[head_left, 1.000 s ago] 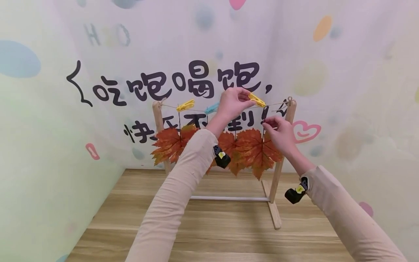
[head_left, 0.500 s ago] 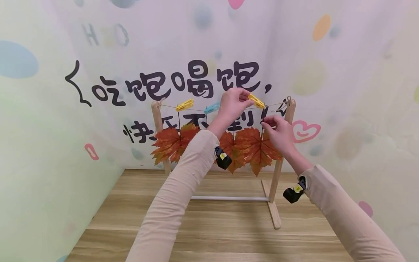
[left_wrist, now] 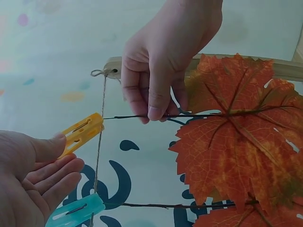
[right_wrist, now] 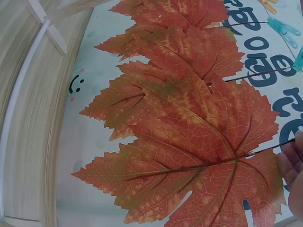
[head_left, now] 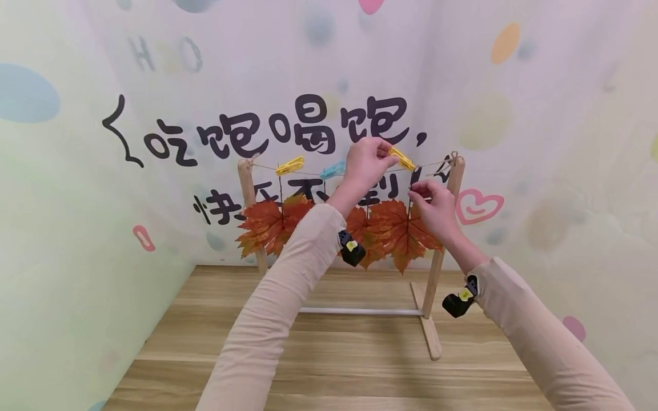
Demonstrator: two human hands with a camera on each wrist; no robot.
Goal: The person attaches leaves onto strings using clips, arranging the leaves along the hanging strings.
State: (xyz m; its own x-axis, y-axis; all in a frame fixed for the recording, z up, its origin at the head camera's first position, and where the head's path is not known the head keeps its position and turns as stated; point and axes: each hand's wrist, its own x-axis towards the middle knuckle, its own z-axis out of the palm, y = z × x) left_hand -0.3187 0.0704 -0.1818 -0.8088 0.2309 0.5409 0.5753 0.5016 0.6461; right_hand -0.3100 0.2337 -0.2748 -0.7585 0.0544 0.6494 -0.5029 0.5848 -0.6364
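Note:
My left hand (head_left: 366, 164) pinches a yellow clothespin (head_left: 402, 158) between thumb and fingers, at the right part of a thin string (left_wrist: 99, 161). In the left wrist view, the clothespin's tip meets the string and the end of a dark leaf stem (left_wrist: 131, 117). Just below, my right hand (head_left: 438, 208) pinches that stem, from which an orange-red artificial leaf (head_left: 403, 231) hangs. Whether the clothespin's tip grips the stem is too small to tell. Other leaves (right_wrist: 189, 52) overlap this one; my left arm hides part of the row in the head view.
A wooden frame with a right post (head_left: 436, 279) and a white crossbar (head_left: 360, 311) stands on the wood-grain table (head_left: 334, 365). Another yellow clothespin (head_left: 291, 166) and teal clothespins (right_wrist: 284, 32) hold other leaves along the string. A printed backdrop (head_left: 257, 57) is behind.
The right hand has shifted slightly left with the stem, and its leaf has risen a little. The left hand stays almost still on the yellow clothespin.

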